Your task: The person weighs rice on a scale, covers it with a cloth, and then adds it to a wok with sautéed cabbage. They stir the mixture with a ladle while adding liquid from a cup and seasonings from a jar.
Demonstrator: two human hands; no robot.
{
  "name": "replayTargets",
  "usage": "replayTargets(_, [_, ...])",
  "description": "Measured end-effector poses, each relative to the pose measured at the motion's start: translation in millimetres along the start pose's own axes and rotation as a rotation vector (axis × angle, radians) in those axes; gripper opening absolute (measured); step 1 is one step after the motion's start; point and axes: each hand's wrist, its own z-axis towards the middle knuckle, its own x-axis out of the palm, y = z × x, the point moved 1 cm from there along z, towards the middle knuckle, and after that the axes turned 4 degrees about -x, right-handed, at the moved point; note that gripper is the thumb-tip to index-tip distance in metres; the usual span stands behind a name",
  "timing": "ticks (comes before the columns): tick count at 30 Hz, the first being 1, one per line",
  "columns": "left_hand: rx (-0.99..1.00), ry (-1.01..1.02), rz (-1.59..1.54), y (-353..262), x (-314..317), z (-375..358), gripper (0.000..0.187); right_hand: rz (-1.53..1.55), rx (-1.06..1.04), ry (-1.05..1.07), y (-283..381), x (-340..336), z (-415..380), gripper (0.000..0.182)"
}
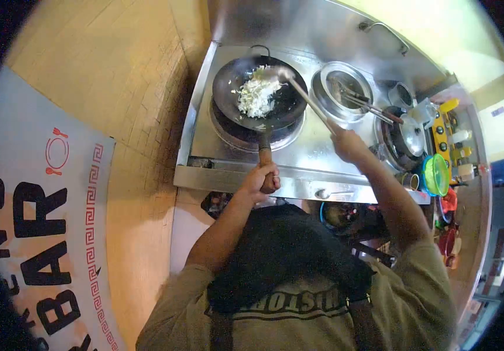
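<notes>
"What does your left hand have?"

"My left grip is wrapped around the brown wooden handle of a wide, round, dark metal wok. The handle points towards me, and its rounded end pokes out of my fist."

"And the right?"

"My right grip is curled around a long, thin, pale-shafted utensil, which slants away from me to the back right part of the wok. Its head is blurred, so I can't tell its shape, or whether it touches the metal."

"Where's the food?"

"The loose heap of white and pale yellow-green food lies inside the wok, mostly around the middle, with small bits scattered on the dark wall."

"What is the wok over?"

"A round metal burner ring, at the left of the shiny steel surface."

"Anything beside it?"

"Just to the right is a round silver metal vessel, with dark-handled utensils laid across it. Farther right I see a domed silver metal lid, and near the surface's right end, a bright green plastic bowl."
</notes>
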Motion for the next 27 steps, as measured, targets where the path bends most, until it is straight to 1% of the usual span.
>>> replayTargets(1, [0.031,-0.007,0.065,-1.6,0.2,-2.3,0.012,0.143,-0.014,-0.102,-3.4,21.9,18.5,0.046])
replayTargets(3, [0.009,-0.036,0.089,-3.5,-2.1,0.1,0.012,0.185,0.021,-0.11,20.9,39.3,64.2,0.043])
replayTargets(4, [-0.005,-0.052,0.097,-1.7,-3.3,0.2,0.011,0.236,-0.017,-0.089,26.8,52.9,83.0,0.044])
replayTargets(6, [-0.021,-0.038,0.104,-5.5,-1.4,0.8,0.011,0.211,-0.076,0.013,50.3,57.9,71.0,0.049])
replayTargets(7, [-0.037,-0.036,0.108,-6.4,-3.3,-2.1,0.011,0.111,-0.1,0.078,54.1,57.1,49.7,0.052])
replayTargets(9, [-0.036,-0.07,0.211,-13.5,-4.8,-2.9,0.012,-0.092,-0.14,0.207,58.9,33.3,-2.6,0.057])
replayTargets(10, [-0.034,-0.083,0.261,-18.9,-5.2,-1.2,0.012,-0.144,-0.114,0.236,55.7,21.0,-15.1,0.058])
replayTargets(12, [-0.095,-0.075,0.275,-28.0,-18.0,6.3,0.012,-0.247,-0.066,0.302,51.0,7.9,-36.4,0.061])
replayTargets(14, [-0.118,-0.073,0.263,-27.1,-20.0,10.0,0.013,-0.127,-0.043,0.217,52.0,9.5,-11.1,0.063])
replayTargets(16, [-0.115,-0.084,0.217,-18.2,-11.1,9.0,0.013,0.009,-0.034,0.146,51.7,33.1,19.2,0.065])
replayTargets(17, [-0.12,-0.104,0.219,-17.5,-13.2,9.6,0.013,0.049,-0.049,0.155,55.3,40.4,21.2,0.064])
replayTargets(19, [-0.122,-0.14,0.213,-18.7,-17.9,13.7,0.012,-0.055,-0.1,0.259,78.7,5.5,-26.2,0.064])
replayTargets(20, [-0.102,-0.116,0.192,-15.0,-8.5,2.3,0.013,-0.11,-0.127,0.313,88.6,-3.8,-51.0,0.063])
replayTargets(21, [-0.074,-0.083,0.167,-10.3,15.8,-15.2,0.014,-0.211,-0.131,0.297,77.0,2.7,-63.6,0.066])
replayTargets(22, [-0.054,-0.054,0.143,-4.8,36.0,-27.9,0.015,-0.275,-0.109,0.257,65.3,-2.5,-61.5,0.063])
replayTargets(24, [-0.08,-0.093,0.13,8.9,61.6,-36.9,0.015,-0.39,-0.069,0.18,42.9,-13.5,-48.2,0.059])
replayTargets(26, [-0.043,-0.102,0.156,-3.0,64.4,-30.7,0.015,-0.546,-0.183,0.184,16.3,-40.8,-35.2,0.055])
replayTargets(27, [-0.029,-0.101,0.186,-10.5,52.8,-22.9,0.015,-0.596,-0.175,0.155,22.3,-63.3,-44.1,0.054])
